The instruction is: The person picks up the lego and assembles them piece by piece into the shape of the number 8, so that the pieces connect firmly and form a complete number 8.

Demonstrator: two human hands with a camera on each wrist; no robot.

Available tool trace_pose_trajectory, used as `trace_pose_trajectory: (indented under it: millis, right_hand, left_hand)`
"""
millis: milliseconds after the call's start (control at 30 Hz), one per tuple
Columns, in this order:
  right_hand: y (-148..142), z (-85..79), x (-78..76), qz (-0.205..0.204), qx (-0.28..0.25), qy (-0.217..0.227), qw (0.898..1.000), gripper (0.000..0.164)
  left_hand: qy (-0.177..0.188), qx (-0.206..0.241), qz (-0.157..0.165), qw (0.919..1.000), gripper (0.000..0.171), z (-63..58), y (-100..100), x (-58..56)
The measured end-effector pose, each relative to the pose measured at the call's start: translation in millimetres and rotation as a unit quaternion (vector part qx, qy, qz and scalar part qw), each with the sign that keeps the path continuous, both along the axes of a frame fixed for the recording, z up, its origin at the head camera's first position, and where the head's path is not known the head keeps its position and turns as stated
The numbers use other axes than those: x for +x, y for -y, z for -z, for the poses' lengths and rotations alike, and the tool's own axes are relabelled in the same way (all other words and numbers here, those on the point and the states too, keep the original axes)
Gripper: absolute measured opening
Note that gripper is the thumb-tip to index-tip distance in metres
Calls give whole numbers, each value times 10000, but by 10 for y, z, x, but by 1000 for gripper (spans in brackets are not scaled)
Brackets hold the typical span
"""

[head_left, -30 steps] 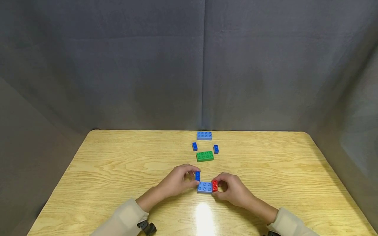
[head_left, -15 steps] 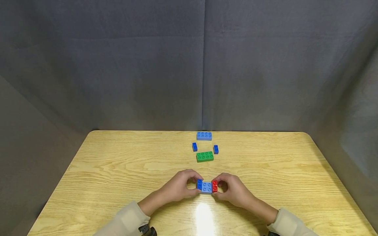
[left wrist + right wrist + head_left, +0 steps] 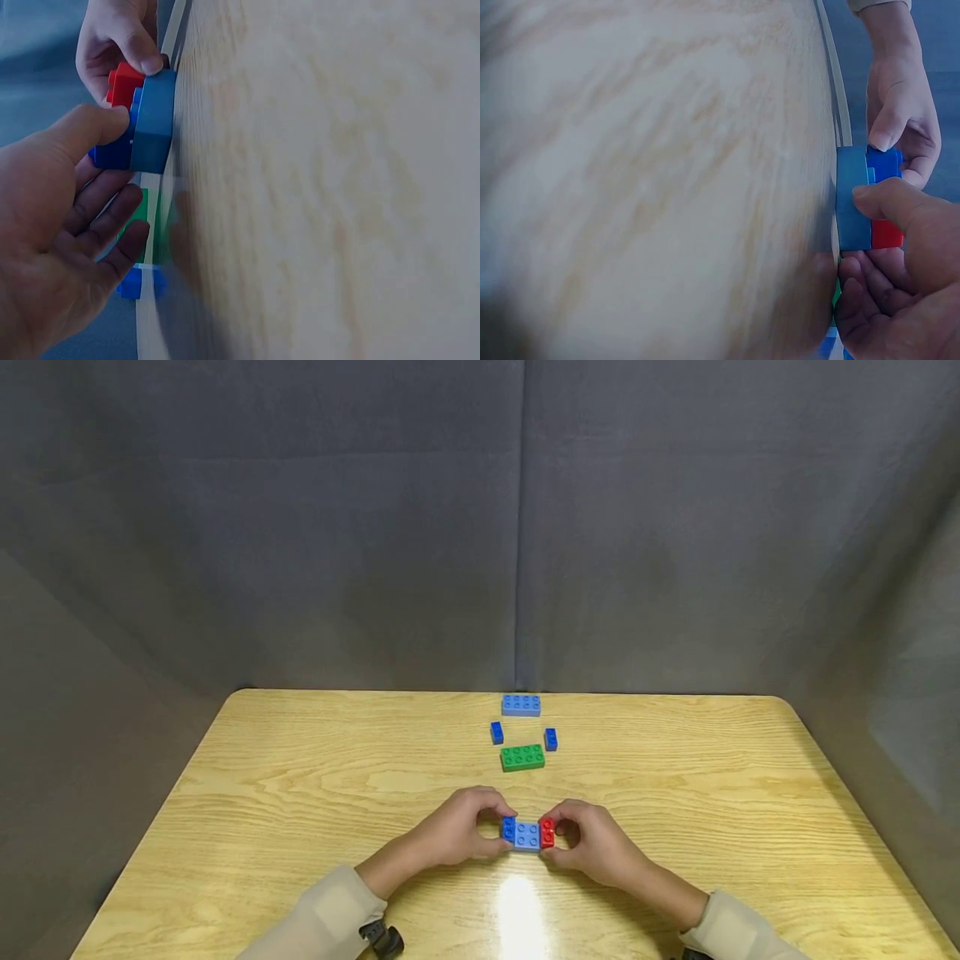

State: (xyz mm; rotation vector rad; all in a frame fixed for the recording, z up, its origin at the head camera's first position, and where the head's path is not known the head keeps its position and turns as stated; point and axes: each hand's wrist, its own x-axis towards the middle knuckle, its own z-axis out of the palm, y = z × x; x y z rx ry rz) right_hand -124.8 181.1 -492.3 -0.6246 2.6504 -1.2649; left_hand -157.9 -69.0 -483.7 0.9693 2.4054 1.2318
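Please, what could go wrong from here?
The left hand pinches the dark blue two-stud brick on one end of the near light blue brick; pressing unevenly might seat it crooked.

The right hand grips the other end, bearing the red two-stud brick; a slip there might tilt everything.

The far light blue brick lies near the back edge of the table, so a knock might drop it.

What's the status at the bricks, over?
Left hand grips blue brick; right hand, red brick. Both bricks atop light-blue brick. Green brick beyond, not in the way.
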Motion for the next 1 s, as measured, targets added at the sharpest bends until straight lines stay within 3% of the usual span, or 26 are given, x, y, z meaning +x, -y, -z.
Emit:
trace_pose_trajectory:
  millis: [400,733,1000]
  right_hand:
    - [-18,-21,-27,-29,-47,-60,10000,24]
    - [-23,-24,-20,-58,-70,-4,10000,25]
    - [-4,-3,-17,-66,-49,51,10000,25]
  left_hand:
    - [29,-177,200,9996,26,-41,-43,-93]
    - [423,-1,79,9991,27,-31,-61,-71]
    - [506,-198,-106,9985,27,-13,-66,-47]
